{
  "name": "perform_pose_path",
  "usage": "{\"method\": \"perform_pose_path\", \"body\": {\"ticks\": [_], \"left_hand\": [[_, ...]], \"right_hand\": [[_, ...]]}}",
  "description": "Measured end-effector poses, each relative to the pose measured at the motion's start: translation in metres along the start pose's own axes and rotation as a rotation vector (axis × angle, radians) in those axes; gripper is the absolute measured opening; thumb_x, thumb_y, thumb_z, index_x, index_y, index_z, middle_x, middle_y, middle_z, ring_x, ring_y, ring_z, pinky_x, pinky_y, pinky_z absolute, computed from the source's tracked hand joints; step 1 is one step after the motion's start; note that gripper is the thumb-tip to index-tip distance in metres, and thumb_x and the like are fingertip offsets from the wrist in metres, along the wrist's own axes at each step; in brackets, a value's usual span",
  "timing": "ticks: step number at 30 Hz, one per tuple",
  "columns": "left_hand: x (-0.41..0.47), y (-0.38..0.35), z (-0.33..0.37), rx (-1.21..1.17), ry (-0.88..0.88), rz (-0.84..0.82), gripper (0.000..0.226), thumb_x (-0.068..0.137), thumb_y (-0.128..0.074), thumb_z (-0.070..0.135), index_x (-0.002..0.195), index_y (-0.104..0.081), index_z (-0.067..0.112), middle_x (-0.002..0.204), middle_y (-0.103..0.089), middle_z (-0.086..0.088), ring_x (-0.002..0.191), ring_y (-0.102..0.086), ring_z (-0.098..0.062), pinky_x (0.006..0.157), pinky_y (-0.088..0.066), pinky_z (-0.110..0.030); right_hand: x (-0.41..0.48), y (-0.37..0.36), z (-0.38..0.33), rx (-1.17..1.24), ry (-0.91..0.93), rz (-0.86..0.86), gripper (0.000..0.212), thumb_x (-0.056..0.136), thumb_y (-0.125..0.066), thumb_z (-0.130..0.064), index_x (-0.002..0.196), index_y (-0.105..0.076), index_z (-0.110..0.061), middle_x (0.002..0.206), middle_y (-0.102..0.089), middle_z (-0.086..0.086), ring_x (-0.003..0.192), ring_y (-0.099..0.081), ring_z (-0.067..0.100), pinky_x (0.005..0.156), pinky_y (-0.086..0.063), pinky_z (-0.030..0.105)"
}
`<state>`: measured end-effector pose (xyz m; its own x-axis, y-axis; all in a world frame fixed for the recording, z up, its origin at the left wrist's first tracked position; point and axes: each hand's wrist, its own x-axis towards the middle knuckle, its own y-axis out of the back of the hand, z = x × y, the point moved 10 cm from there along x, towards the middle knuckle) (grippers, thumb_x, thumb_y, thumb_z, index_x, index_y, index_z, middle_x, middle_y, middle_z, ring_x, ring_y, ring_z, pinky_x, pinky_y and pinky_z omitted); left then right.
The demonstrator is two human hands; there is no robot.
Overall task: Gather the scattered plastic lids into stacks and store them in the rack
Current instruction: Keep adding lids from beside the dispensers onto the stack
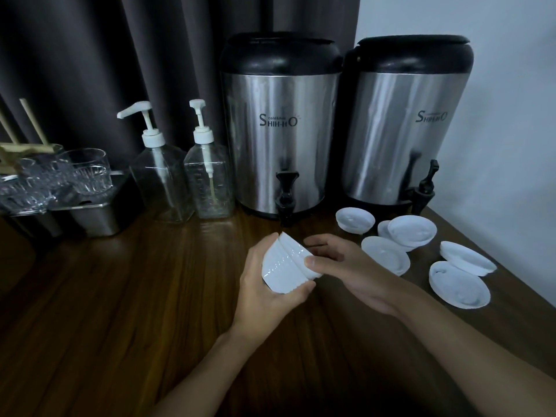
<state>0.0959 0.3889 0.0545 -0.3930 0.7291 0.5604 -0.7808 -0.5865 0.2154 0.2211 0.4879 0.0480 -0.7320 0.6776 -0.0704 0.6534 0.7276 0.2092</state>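
My left hand grips a stack of white plastic lids held on its side above the wooden table, fingers curled under it. My right hand pinches the stack's right end with thumb and fingers. Several loose white lids lie on the table to the right: one near the dispensers, one overlapping another, one beside my right hand, one leaning on the lid nearest the table's right edge.
Two steel drink dispensers stand at the back with black taps. Two clear pump bottles stand left of them. A metal rack carrying glasses sits far left. Dark curtain behind.
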Motion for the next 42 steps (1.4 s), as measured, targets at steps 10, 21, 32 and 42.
{"method": "perform_pose_path", "body": {"ticks": [10,21,32,42], "left_hand": [[0.001,0.008,0.001,-0.040,-0.010,0.073,0.083,0.067,-0.088,0.036,0.137,-0.044,0.034,0.132,-0.052,0.001,0.126,-0.053,-0.022,0.096,-0.053,-0.034],[0.002,0.012,-0.004,-0.059,0.009,0.114,0.084,0.068,-0.088,0.037,0.139,-0.044,0.036,0.135,-0.053,-0.003,0.128,-0.054,-0.025,0.098,-0.053,-0.051],[0.000,0.003,0.010,0.027,-0.062,0.022,0.081,0.068,-0.087,0.039,0.138,-0.046,0.036,0.134,-0.053,0.005,0.129,-0.053,-0.019,0.102,-0.049,-0.030],[-0.001,0.000,0.010,-0.002,-0.046,-0.003,0.083,0.069,-0.086,0.043,0.139,-0.042,0.040,0.136,-0.052,0.009,0.131,-0.051,-0.018,0.102,-0.050,-0.035]], "right_hand": [[0.001,-0.010,-0.006,0.091,0.075,0.091,0.053,0.075,-0.075,-0.038,0.123,-0.064,-0.020,0.118,-0.071,-0.005,0.115,-0.064,0.008,0.093,-0.052,0.029],[0.004,-0.024,-0.004,0.151,0.035,0.055,0.039,0.088,-0.074,-0.025,0.125,-0.064,-0.018,0.119,-0.071,-0.001,0.116,-0.065,0.010,0.098,-0.053,0.031],[0.009,-0.016,-0.015,-0.056,-0.029,-0.183,0.084,0.075,-0.080,-0.035,0.149,-0.040,-0.033,0.134,-0.061,0.001,0.128,-0.056,0.011,0.109,-0.046,0.035],[0.005,-0.013,-0.025,-0.195,0.067,-0.225,0.075,0.085,-0.078,-0.012,0.146,-0.042,-0.032,0.135,-0.060,-0.007,0.126,-0.055,0.002,0.106,-0.047,0.028]]}}
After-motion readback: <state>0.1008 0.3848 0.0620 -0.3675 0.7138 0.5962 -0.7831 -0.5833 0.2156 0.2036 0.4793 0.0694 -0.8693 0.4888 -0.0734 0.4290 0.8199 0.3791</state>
